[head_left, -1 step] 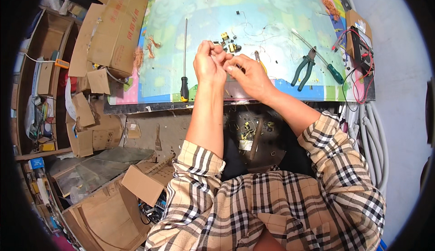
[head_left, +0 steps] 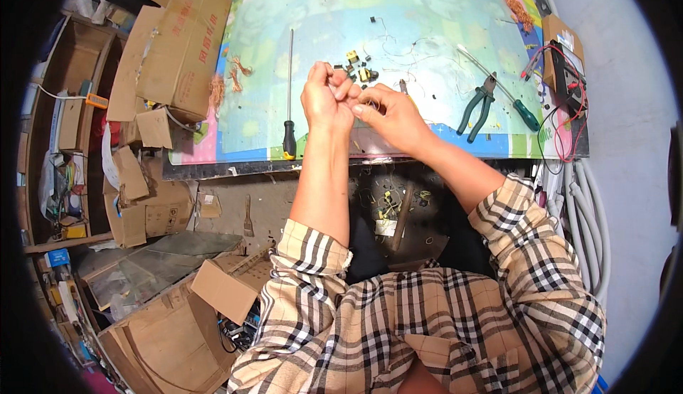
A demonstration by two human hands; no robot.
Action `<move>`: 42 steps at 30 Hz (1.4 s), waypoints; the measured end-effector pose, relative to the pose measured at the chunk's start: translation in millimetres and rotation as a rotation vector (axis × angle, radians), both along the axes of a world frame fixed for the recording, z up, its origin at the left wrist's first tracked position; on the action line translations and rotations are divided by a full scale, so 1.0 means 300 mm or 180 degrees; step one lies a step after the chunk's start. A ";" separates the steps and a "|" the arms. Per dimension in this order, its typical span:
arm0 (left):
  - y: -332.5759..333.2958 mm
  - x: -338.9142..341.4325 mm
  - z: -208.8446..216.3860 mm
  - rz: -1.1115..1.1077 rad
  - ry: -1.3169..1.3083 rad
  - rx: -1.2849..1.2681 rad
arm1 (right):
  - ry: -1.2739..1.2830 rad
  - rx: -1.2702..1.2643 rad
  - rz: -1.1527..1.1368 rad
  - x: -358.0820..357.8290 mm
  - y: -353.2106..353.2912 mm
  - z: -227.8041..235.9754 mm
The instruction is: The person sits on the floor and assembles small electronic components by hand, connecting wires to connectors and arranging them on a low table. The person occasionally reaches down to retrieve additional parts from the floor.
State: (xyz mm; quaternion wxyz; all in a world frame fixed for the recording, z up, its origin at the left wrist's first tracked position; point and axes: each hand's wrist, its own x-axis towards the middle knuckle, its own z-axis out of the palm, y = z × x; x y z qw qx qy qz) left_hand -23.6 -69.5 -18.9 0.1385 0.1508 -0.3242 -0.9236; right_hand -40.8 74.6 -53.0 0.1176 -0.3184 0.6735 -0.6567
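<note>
My left hand is held palm up over the near part of the table, its fingers curled in. Against its fingertips my right hand pinches with thumb and forefinger. A few thin strands show in the bend of the right fingers, but whatever both hands grip is too small and hidden to name. Just beyond them lie small black and yellow transformer parts and dark fragments. A long screwdriver with a black and yellow handle lies to the left. Partly behind my right hand is a small cutting tool.
Green-handled pliers and a green screwdriver lie on the right. Beyond them sits a black meter with red and black leads. Copper wire bundles rest at left, beside a cardboard box. Scraps lie on the floor below.
Both hands have shifted very slightly to the left while staying together. My right hand now hides more of the small cutting tool's yellow handle. The tools and parts on the table have not moved.
</note>
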 end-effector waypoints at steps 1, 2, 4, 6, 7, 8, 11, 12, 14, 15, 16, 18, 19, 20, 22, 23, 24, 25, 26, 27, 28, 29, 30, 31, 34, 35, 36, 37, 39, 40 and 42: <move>0.000 -0.010 0.008 0.0215 -0.0248 -0.0156 | -0.0422 -0.0123 0.0128 -0.009 0.007 0.012; -0.002 -0.001 0.013 0.0151 -0.0212 -0.0259 | -0.0846 -0.0246 0.0254 -0.021 0.015 0.025; 0.014 0.006 0.024 -0.0010 -0.0118 -0.0463 | -0.1430 -0.0216 0.0374 -0.071 0.054 0.043; 0.043 0.014 0.017 -0.0130 -0.0057 -0.0583 | -0.1029 -0.0038 0.0419 -0.100 0.043 0.009; 0.075 0.013 0.029 -0.0184 -0.0047 -0.0727 | -0.1130 -0.0310 0.0822 -0.098 0.034 0.003; 0.104 0.015 0.033 -0.0239 -0.0035 -0.0873 | -0.1224 -0.0587 0.1224 -0.088 0.011 -0.003; 0.060 0.039 -0.014 0.0087 -0.0056 -0.0784 | -0.2776 -0.0298 0.1732 -0.029 0.015 0.020; 0.050 0.048 0.030 -0.0073 0.0062 -0.1115 | -0.2759 -0.0170 0.1854 -0.031 0.019 0.024; 0.112 0.053 0.087 0.0380 -0.0183 -0.1962 | -0.2675 -0.0063 0.2114 -0.020 0.030 0.011; 0.112 0.054 0.086 0.0458 -0.0458 -0.2440 | -0.2493 0.0041 0.1980 -0.006 0.046 0.023; 0.087 0.062 0.076 0.0589 -0.0517 -0.2891 | -0.2340 0.0153 0.1902 0.005 0.046 0.042; 0.034 0.058 0.033 0.1144 -0.0274 -0.3913 | -0.1871 0.0443 0.1655 -0.012 0.053 0.048; 0.021 0.071 0.027 0.0954 -0.0466 -0.3755 | -0.1584 0.0463 0.1513 -0.023 0.061 0.048; 0.012 0.089 0.026 0.0763 -0.0654 -0.3592 | -0.1296 0.0484 0.1369 -0.034 0.069 0.046; 0.013 0.104 0.028 0.0443 -0.0862 -0.3347 | -0.0693 0.0705 0.0932 -0.047 0.088 0.046; 0.016 0.103 0.021 0.0317 -0.0887 -0.3261 | -0.0392 0.0816 0.0712 -0.054 0.101 0.046; 0.009 0.109 0.014 0.0208 -0.0920 -0.3186 | -0.0089 0.0913 0.0508 -0.058 0.107 0.053; -0.008 0.106 -0.009 0.0243 -0.0750 -0.3339 | 0.0142 0.1162 0.0775 -0.072 0.125 0.066; -0.012 0.110 -0.019 0.0315 -0.0698 -0.3551 | -0.0005 0.1137 0.1110 -0.074 0.133 0.072; -0.002 0.108 -0.014 0.0379 -0.0638 -0.3757 | -0.0153 0.1114 0.1436 -0.077 0.142 0.081; 0.006 0.106 -0.009 0.0447 -0.0579 -0.3962 | -0.0302 0.1089 0.1763 -0.080 0.150 0.091; 0.011 0.099 -0.003 0.0556 -0.0476 -0.4122 | -0.0251 0.1230 0.1806 -0.086 0.157 0.104; 0.008 0.094 -0.002 0.0674 -0.0393 -0.4284 | -0.0256 0.1190 0.1870 -0.092 0.164 0.112; 0.004 0.094 -0.002 0.0798 -0.0313 -0.4447 | -0.0259 0.1149 0.1940 -0.103 0.179 0.121; -0.028 0.119 0.003 0.0762 -0.0467 -0.4088 | -0.0384 0.1120 0.1604 -0.120 0.200 0.121; -0.026 0.124 0.002 0.0539 -0.0620 -0.3711 | -0.0440 0.1053 0.1305 -0.120 0.205 0.123; 0.004 0.116 0.020 0.0327 -0.0758 -0.3327 | -0.0490 0.0985 0.1008 -0.118 0.214 0.139; 0.028 0.115 0.029 0.0158 -0.0926 -0.2973 | -0.0642 0.0839 0.0732 -0.120 0.210 0.114; 0.059 0.116 0.031 -0.0376 -0.0602 -0.1959 | -0.1158 0.0418 0.0511 -0.103 0.160 0.082; 0.076 0.105 0.018 -0.0522 -0.0598 -0.1632 | -0.1502 0.0221 0.0439 -0.098 0.147 0.081; 0.088 0.103 0.022 -0.0908 -0.0440 -0.1050 | -0.1795 -0.0064 0.0337 -0.091 0.124 0.088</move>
